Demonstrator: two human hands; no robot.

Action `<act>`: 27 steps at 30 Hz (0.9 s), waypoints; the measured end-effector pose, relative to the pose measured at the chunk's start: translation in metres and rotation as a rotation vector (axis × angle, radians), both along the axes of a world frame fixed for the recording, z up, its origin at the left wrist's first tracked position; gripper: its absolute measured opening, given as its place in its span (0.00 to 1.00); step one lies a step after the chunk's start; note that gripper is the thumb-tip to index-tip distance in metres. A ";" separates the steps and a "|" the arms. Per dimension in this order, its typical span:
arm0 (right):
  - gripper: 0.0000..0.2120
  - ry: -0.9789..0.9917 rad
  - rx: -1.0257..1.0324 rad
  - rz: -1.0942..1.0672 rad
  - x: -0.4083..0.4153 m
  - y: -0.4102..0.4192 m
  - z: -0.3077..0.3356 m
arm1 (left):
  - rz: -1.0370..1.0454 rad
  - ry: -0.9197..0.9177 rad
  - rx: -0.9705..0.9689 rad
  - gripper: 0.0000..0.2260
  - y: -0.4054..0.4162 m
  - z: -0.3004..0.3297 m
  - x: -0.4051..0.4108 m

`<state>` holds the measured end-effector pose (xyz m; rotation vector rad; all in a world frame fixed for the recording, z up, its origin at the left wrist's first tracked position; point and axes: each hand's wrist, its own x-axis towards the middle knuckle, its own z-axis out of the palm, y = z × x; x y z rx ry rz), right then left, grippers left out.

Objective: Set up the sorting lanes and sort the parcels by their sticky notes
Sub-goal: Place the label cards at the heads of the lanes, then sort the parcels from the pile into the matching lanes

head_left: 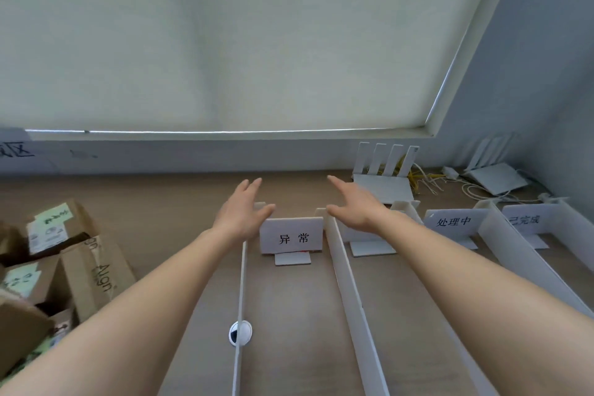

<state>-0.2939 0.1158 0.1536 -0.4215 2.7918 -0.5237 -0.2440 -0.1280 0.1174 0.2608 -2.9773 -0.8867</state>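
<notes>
Dividers (348, 280): white boards, upright on edge, forming lanes along the table.
Signs (291, 238): white cards, standing at lanes' far ends.
Parcels (61, 228): brown boxes with green sticky notes, piled at left.

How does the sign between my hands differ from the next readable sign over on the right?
The sign between the hands reads 异常, two characters; the sign to the right reads 处理中, three. The first faces the camera squarely; the second looks slightly tilted. Both are white cards with black print, each standing at the far end of a lane on the wooden table.

Lane sign (291, 238) reads "异常". Second sign (452, 221) reads "处理中". Third sign (524, 219) reads "已完成". Cardboard parcel (99, 270) shows "Align". Sticky-note writing is illegible.
</notes>
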 end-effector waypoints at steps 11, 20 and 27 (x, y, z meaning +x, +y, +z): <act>0.33 0.218 -0.062 0.108 0.137 0.008 0.209 | 0.181 0.239 -0.141 0.28 -0.001 0.211 0.188; 0.32 0.254 -0.063 0.265 0.283 -0.046 0.275 | 0.315 0.258 -0.180 0.30 -0.054 0.297 0.364; 0.32 0.242 -0.058 0.386 0.420 -0.102 0.276 | 0.417 0.203 -0.196 0.32 -0.103 0.300 0.550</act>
